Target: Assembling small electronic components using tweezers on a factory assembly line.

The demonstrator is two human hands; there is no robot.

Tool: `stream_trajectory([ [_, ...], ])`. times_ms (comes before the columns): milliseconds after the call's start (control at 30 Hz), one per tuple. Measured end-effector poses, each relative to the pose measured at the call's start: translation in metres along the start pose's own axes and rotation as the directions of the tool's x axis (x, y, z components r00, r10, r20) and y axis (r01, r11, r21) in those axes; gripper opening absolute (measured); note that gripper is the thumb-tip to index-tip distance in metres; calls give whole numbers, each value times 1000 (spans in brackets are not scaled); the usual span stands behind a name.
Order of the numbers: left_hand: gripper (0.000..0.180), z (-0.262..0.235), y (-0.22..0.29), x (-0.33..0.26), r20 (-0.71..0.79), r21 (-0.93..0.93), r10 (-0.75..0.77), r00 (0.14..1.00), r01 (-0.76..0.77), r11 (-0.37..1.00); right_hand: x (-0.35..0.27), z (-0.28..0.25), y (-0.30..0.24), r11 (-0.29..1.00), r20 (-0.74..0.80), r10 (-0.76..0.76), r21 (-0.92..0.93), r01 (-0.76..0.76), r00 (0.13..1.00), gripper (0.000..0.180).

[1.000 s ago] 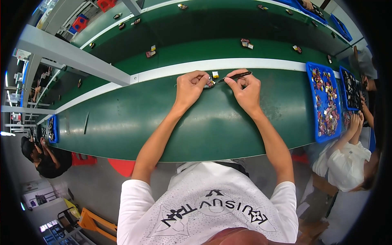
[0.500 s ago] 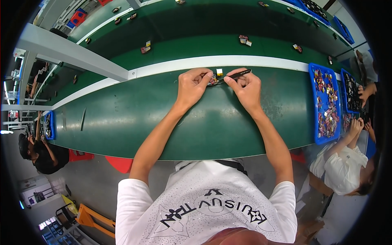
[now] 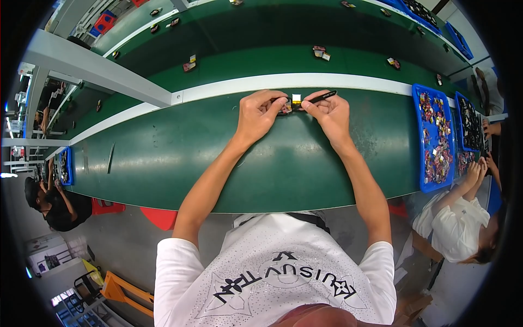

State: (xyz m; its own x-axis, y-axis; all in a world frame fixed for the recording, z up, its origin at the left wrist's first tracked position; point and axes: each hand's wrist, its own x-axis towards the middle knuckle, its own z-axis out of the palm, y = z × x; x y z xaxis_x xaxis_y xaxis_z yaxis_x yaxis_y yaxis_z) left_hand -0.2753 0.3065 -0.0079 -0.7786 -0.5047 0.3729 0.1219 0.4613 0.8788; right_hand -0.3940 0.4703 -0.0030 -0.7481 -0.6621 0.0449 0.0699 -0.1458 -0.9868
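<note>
At the far side of the green worktable point(image 3: 207, 163), my left hand point(image 3: 258, 115) pinches a small dark electronic assembly point(image 3: 285, 108) between thumb and fingers. A white and yellow piece point(image 3: 296, 99), like a small pouch battery, stands up from the assembly between my hands. My right hand point(image 3: 330, 119) is closed on slim black tweezers point(image 3: 324, 96). Their tip end reaches left to the assembly, and the wide end sticks out past my fingers. Fingers hide much of the assembly, so the exact contact is hard to see.
Beyond a white rail point(image 3: 261, 83) runs a green conveyor belt point(image 3: 245, 60) with scattered small assemblies point(image 3: 321, 53). At the right stand a blue tray point(image 3: 436, 136) of colourful small parts and another tray point(image 3: 467, 120) of black parts. A grey post point(image 3: 98, 68) crosses upper left. Co-workers sit at both sides.
The assembly and its white and yellow piece have turned and shifted slightly right. The tweezers have tilted a little flatter. Assemblies on the belt have moved slightly left.
</note>
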Motion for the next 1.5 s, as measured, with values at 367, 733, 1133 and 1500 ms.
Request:
stream_trajectory([
  [367,16,8,0,1,30,-51,-121,992,122,991,-2,-6,-7,1000,11,26,9,-26,1000,12],
  [733,25,-6,2,10,326,-411,-261,909,385,827,-4,-9,-15,997,-30,56,47,-55,998,11],
  [1133,33,-6,1,13,429,-455,-192,882,395,798,-10,-10,-5,987,-25,-157,-21,157,987,13],
  [1500,32,-1,9,14,468,-466,-200,861,433,771,-15,-12,-2,874,-29,-407,-301,381,913,9],
])
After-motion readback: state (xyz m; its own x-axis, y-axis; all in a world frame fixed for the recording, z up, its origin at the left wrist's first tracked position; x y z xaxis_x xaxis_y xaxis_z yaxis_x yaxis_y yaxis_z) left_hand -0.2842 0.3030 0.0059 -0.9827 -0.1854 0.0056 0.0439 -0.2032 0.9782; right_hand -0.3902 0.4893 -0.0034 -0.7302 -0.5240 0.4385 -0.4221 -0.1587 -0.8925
